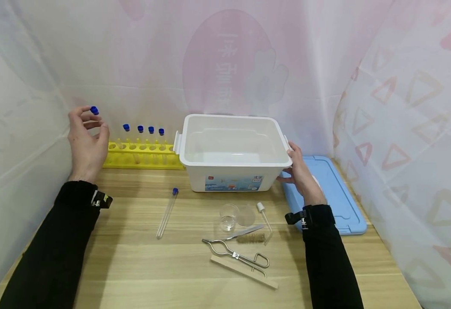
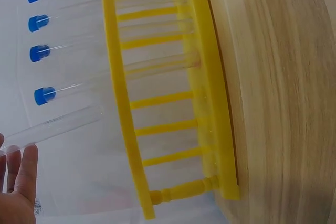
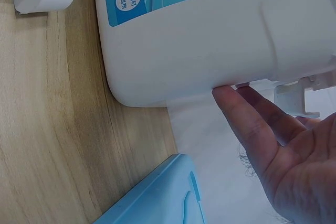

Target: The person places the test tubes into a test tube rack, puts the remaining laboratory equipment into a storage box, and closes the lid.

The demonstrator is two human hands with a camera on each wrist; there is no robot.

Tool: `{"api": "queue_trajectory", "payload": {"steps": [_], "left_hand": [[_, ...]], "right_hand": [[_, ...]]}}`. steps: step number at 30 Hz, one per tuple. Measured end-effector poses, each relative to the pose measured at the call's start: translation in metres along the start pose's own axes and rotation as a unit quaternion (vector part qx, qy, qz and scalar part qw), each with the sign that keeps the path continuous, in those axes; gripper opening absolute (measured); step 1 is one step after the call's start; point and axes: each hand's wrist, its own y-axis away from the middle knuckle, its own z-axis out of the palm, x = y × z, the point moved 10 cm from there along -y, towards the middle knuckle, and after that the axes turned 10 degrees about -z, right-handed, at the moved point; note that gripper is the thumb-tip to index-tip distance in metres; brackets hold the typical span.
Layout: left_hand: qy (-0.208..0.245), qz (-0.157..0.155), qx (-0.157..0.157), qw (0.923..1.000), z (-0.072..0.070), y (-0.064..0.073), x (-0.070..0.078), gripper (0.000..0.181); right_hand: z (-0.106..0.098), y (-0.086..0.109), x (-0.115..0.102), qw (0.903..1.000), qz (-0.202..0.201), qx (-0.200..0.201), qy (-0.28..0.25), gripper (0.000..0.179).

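Note:
My left hand pinches a clear glass test tube with a blue cap. In the left wrist view the tube's lower end is close above the left part of the yellow test tube rack. Several blue-capped tubes stand in that rack. At the right end of the white plastic box, my right hand touches the wall, its fingers mostly straight near the side latch. One more capped test tube lies on the wooden table.
Crucible tongs, a wooden strip, a brush, metal tweezers, a small glass beaker and a bent glass tube with a white stopper lie in front of the box. A blue lid is at right. Curtains surround the table.

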Motion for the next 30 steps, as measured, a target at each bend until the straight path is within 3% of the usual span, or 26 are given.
{"api": "queue_trajectory", "payload": {"steps": [12, 21, 30], "left_hand": [[-0.045, 0.003, -0.026, 0.9986, 0.018, -0.012, -0.011, 0.057], [-0.061, 0.018, -0.052, 0.9966, 0.028, -0.015, -0.015, 0.057], [-0.073, 0.032, -0.049, 0.9956, 0.031, -0.01, -0.022, 0.056]], "right_hand": [[0.0, 0.001, 0.0, 1.0, 0.002, 0.001, 0.0, 0.083], [0.0, 0.0, 0.0, 1.0, 0.005, 0.001, 0.003, 0.083], [0.002, -0.001, 0.0, 1.0, 0.006, 0.002, 0.0, 0.083]]}}
